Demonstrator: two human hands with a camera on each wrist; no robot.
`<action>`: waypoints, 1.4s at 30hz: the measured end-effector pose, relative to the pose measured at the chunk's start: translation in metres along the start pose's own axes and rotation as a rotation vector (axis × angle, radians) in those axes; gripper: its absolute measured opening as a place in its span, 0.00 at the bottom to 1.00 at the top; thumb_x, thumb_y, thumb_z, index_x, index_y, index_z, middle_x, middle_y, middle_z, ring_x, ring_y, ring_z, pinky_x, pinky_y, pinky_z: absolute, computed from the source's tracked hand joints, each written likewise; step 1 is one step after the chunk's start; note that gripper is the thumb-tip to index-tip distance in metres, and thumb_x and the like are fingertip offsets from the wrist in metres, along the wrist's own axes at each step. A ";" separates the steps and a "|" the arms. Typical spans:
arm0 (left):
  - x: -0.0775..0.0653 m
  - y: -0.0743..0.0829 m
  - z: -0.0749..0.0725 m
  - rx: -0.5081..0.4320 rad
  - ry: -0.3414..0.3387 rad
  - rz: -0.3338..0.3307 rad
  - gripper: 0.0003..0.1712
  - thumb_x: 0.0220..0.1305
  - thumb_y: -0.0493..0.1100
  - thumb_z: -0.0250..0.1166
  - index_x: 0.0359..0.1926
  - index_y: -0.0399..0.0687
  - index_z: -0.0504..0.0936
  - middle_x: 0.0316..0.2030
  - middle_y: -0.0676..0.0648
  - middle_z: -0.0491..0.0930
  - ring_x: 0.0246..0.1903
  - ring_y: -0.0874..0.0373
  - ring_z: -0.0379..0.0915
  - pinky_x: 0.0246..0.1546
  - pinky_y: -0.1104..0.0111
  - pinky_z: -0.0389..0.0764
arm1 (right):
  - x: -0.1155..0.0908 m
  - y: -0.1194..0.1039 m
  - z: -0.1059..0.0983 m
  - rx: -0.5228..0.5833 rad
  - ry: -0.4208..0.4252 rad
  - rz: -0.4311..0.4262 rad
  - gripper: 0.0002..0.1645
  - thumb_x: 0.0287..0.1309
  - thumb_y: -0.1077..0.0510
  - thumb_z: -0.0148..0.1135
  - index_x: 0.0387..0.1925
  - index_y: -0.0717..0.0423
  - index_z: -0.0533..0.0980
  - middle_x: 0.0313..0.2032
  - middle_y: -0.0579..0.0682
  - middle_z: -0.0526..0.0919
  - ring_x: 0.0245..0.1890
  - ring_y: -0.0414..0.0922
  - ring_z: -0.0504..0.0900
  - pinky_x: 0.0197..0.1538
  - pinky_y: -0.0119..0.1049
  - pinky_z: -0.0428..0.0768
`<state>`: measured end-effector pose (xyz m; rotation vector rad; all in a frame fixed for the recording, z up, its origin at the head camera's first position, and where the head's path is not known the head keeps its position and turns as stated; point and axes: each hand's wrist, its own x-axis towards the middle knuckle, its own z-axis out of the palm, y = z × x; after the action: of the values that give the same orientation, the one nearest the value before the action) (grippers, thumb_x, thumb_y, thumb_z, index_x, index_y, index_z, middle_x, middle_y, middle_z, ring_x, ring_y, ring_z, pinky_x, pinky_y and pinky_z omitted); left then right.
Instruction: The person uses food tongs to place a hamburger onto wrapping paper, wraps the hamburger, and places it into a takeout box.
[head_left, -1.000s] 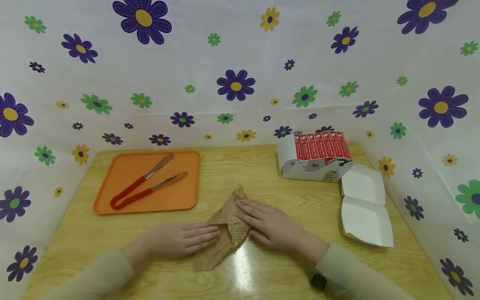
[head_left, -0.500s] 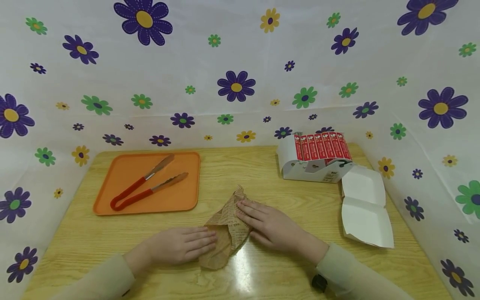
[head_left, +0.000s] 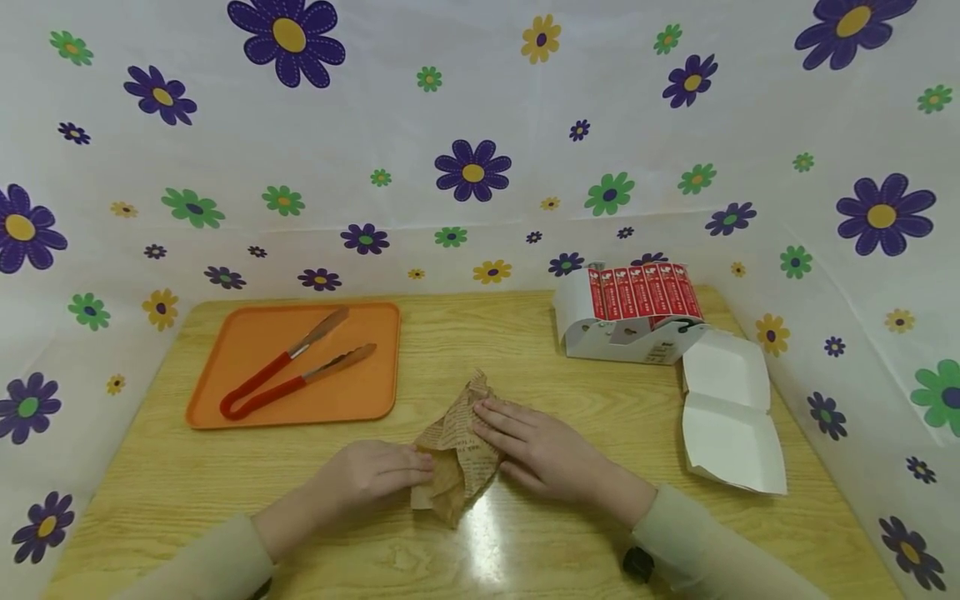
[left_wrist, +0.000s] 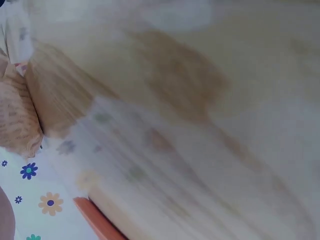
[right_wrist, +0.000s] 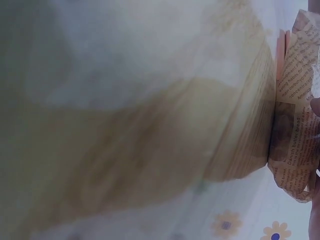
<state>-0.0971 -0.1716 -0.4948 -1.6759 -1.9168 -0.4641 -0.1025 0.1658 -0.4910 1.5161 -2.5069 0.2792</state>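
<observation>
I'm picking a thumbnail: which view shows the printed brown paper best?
The head view: most of the brown paper shows. Left wrist catches a piece at its left edge; right wrist shows it more legibly, cropped at the right.

Pale green sleeves, bare hands, small black piece — by right cuff

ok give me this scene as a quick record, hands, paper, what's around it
left hand: fingers on the left edge of the paper; thumb hidden
right hand: fingers laid flat on the paper's right side
paper: brown, printed, folded and creased, on the table
inside paper: cannot be told
tray: orange, far left
tongs: red handles, lying spread on the tray
white box: far right, holding a row of red packets
carton: white, open, right edge
backdrop: white, flower-printed
</observation>
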 end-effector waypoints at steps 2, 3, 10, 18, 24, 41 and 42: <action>-0.002 0.000 0.000 -0.019 -0.018 0.027 0.25 0.87 0.37 0.44 0.47 0.42 0.90 0.47 0.49 0.93 0.47 0.59 0.91 0.51 0.69 0.90 | 0.001 0.000 0.000 0.006 0.005 -0.001 0.38 0.73 0.51 0.63 0.79 0.58 0.66 0.80 0.57 0.65 0.81 0.54 0.66 0.81 0.48 0.68; -0.003 0.000 -0.001 -0.023 -0.034 0.046 0.25 0.87 0.38 0.44 0.47 0.43 0.91 0.47 0.49 0.93 0.47 0.59 0.91 0.51 0.70 0.90 | 0.001 0.000 0.000 0.012 0.000 0.003 0.38 0.73 0.51 0.62 0.79 0.58 0.66 0.80 0.57 0.65 0.81 0.53 0.65 0.81 0.47 0.67; -0.012 0.009 -0.001 0.036 -0.209 0.128 0.22 0.84 0.39 0.48 0.58 0.45 0.89 0.56 0.49 0.90 0.57 0.58 0.87 0.61 0.69 0.86 | 0.000 0.001 0.002 -0.005 0.015 -0.006 0.38 0.72 0.50 0.63 0.78 0.58 0.67 0.80 0.58 0.66 0.80 0.54 0.66 0.81 0.48 0.68; -0.017 0.018 0.007 0.111 -0.414 0.117 0.25 0.79 0.43 0.53 0.70 0.45 0.80 0.69 0.47 0.81 0.69 0.58 0.78 0.71 0.66 0.79 | 0.000 0.001 0.001 0.004 0.001 0.004 0.39 0.72 0.50 0.64 0.78 0.57 0.67 0.80 0.57 0.65 0.81 0.53 0.65 0.82 0.47 0.67; -0.020 0.020 0.011 0.131 -0.464 0.119 0.26 0.78 0.45 0.54 0.71 0.46 0.79 0.71 0.47 0.78 0.71 0.58 0.75 0.73 0.66 0.77 | 0.000 0.001 0.002 -0.009 0.000 -0.003 0.39 0.72 0.50 0.64 0.78 0.58 0.67 0.80 0.57 0.66 0.80 0.53 0.66 0.81 0.48 0.69; -0.021 0.007 0.008 -0.017 -0.245 0.035 0.16 0.77 0.39 0.59 0.58 0.44 0.88 0.57 0.48 0.89 0.57 0.58 0.87 0.59 0.68 0.87 | -0.001 0.001 0.002 -0.011 -0.010 0.003 0.39 0.72 0.50 0.63 0.79 0.57 0.67 0.81 0.56 0.65 0.81 0.52 0.66 0.81 0.47 0.68; -0.021 0.006 0.007 -0.004 -0.247 0.046 0.17 0.75 0.39 0.59 0.58 0.43 0.88 0.57 0.48 0.89 0.57 0.58 0.87 0.59 0.68 0.87 | -0.001 0.001 0.002 -0.011 -0.014 0.006 0.39 0.72 0.50 0.64 0.79 0.57 0.67 0.81 0.56 0.65 0.81 0.52 0.66 0.81 0.47 0.68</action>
<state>-0.0905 -0.1835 -0.5136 -1.8474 -2.0445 -0.2522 -0.1031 0.1664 -0.4927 1.5121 -2.5198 0.2556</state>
